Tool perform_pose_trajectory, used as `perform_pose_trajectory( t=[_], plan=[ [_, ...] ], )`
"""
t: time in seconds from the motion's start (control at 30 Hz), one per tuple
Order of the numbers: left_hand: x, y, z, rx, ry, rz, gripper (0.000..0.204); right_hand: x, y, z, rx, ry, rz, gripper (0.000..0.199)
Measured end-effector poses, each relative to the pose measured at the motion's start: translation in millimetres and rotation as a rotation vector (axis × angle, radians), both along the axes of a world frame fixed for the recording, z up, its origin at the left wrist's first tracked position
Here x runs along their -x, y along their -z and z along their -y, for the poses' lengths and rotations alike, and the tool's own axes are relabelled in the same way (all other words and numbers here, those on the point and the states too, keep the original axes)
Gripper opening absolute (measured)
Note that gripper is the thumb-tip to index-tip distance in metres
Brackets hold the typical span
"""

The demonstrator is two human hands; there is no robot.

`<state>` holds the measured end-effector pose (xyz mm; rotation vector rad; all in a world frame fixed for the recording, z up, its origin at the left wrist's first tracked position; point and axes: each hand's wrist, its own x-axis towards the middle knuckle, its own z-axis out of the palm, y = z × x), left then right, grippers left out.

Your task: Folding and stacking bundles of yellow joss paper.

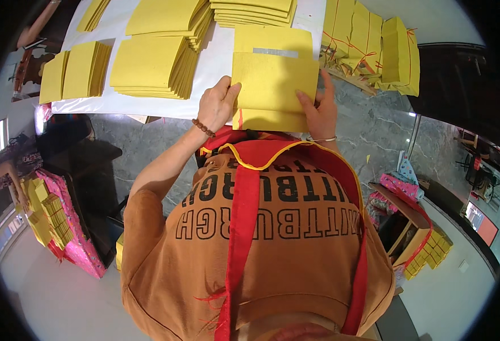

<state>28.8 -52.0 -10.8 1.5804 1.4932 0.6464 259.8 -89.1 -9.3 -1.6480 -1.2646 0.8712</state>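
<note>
Between my hands, at the table's front edge, is a piece of yellow paper [275, 82] with folded, overlapping layers. A grey strip [275, 52] shows near its far part, and a small red mark is at its lower left. My left hand [217, 102] grips the left edge, thumb on top and the other fingers partly hidden. On the right edge, my right hand [321, 111] presses its thumb on the top face, its fingers at the side and partly behind. How many sheets lie in this piece, I cannot tell.
Fanned yellow paper stacks [147, 65] cover the white table [90, 106] to the left and behind. Yellow bundles tied with red string [369, 48] stand at the right. A person's arm [15, 176] reaches over yellow bundles on pink cloth [79, 227] at far left.
</note>
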Motion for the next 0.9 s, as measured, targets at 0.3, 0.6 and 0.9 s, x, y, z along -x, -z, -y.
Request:
perform_pose_trajectory(
  t=[0.3, 0.6, 0.9],
  plan=[
    [-3.3, 2.6, -11.6, 0.275, -0.109, 0.306, 0.030, 3.5, -1.6, -9.8, 0.063, 0.008, 0.181, 0.040],
    [-3.5, -8.5, -8.1, 0.221, -0.188, 0.385, 0.019, 5.5, -1.3, -11.7, 0.095, 0.031, 0.224, 0.040],
    [-55.9, -20.7, -12.4, -0.706, 0.340, -0.408, 0.044, 5.8, 6.6, -9.2, 0.034, 0.042, 0.189, 0.039]
  ],
)
